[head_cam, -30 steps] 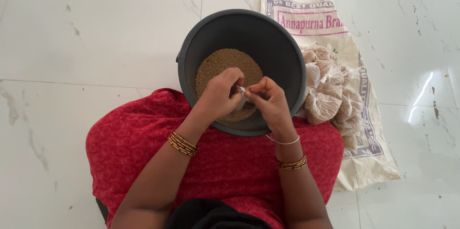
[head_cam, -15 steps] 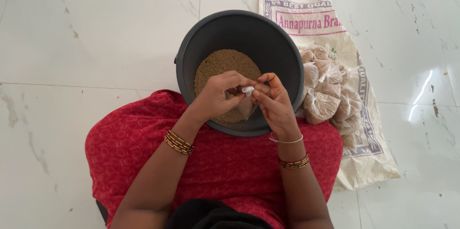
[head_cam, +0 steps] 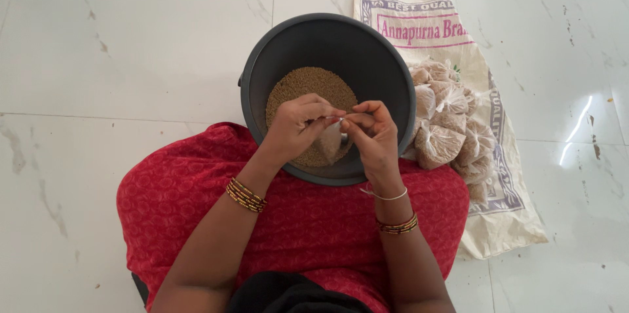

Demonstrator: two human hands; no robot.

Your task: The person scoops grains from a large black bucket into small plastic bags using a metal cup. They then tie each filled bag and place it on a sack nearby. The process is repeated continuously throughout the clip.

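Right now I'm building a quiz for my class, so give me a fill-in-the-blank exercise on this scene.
1. Both hands, the left hand and the right hand, hold a small clear ____ over the bucket.
2. The dark grey bucket holds brown ____.
3. The filled packets lie in a pile on a printed ____ on the floor.
4. The person's lap is covered by ____ cloth.

Missing words: packet; grain; sack; red

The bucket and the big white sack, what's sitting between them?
In the head view, a heap of small tied clear packets filled with brown grain lies on the sack, right against the dark bucket.
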